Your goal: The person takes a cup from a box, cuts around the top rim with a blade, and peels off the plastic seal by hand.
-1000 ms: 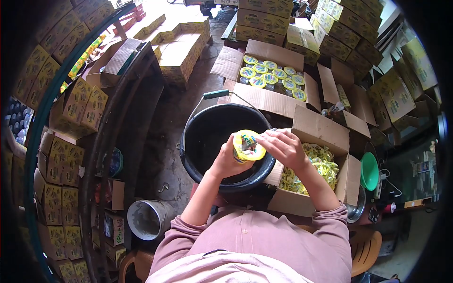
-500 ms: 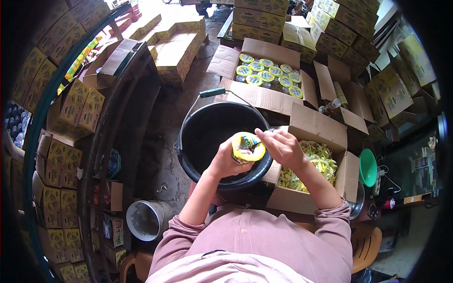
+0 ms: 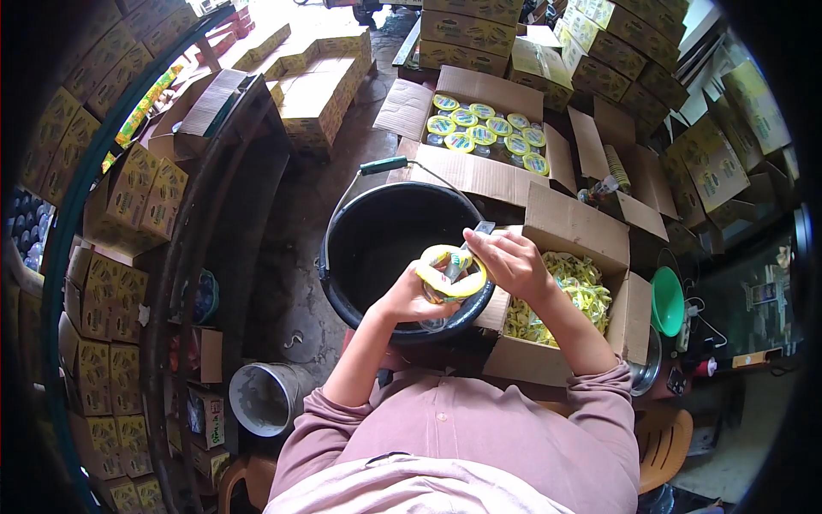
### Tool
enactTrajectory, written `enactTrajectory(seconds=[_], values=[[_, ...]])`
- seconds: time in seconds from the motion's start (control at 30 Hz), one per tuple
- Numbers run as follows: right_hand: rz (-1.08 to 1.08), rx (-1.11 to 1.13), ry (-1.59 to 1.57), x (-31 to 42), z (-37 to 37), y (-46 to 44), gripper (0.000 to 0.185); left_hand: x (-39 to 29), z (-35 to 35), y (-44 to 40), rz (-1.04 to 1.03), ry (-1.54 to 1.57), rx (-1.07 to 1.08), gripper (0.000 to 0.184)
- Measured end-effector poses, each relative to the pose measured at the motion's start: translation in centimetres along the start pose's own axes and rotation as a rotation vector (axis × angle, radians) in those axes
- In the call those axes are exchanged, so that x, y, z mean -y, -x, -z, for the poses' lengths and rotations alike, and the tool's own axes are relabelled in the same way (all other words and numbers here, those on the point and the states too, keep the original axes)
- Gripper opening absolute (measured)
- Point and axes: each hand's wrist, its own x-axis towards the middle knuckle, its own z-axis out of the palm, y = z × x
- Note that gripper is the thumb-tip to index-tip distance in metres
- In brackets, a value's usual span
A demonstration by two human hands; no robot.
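Observation:
My left hand [image 3: 406,296] is wrapped round a clear plastic cup [image 3: 435,324] with a yellow-rimmed printed lid [image 3: 467,285], held over the near right part of a black bucket [image 3: 338,301]. The middle of the lid is cut or torn, leaving a yellow ring around a gap. In my right hand [image 3: 514,265] is a flat grey blade-like tool [image 3: 485,228], its upper end sticking out above the fingers. The tool's lower end reaches into the lid opening. The fingers hide most of its length, so its exact kind is unclear.
Beyond the bucket stands an open carton [image 3: 488,171] of yellow-lidded cups. A carton of yellow strips or wrappers [image 3: 561,300] sits at my right, beside a green bowl [image 3: 667,301]. A grey pail [image 3: 265,399] is on the floor at left; stacked boxes [image 3: 128,377] line the shelf.
The cup has turned in my left hand and its lid now gapes wider in the middle. More of the grey tool shows above my right hand, which has shifted slightly.

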Motion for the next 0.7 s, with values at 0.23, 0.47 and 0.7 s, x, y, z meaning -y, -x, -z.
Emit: enactTrajectory(seconds=[0.23, 0.47, 0.7], values=[[-0.083, 0.001, -0.018, -0.4, -0.2, -0.1, 0.047, 0.3, 0.0, -0.5, 0.006, 0.059, -0.207, 0.058], [-0.118, 0.047, 0.032, 0.1, -0.3, -0.1, 0.049, -0.6, -0.7, -0.5, -0.114, -0.254, -0.361, 0.055], [-0.074, 0.125, 0.060, 0.4, 0.0, -0.2, 0.058, 0.1, -0.9, -0.7, -0.101, -0.420, -0.385, 0.055]])
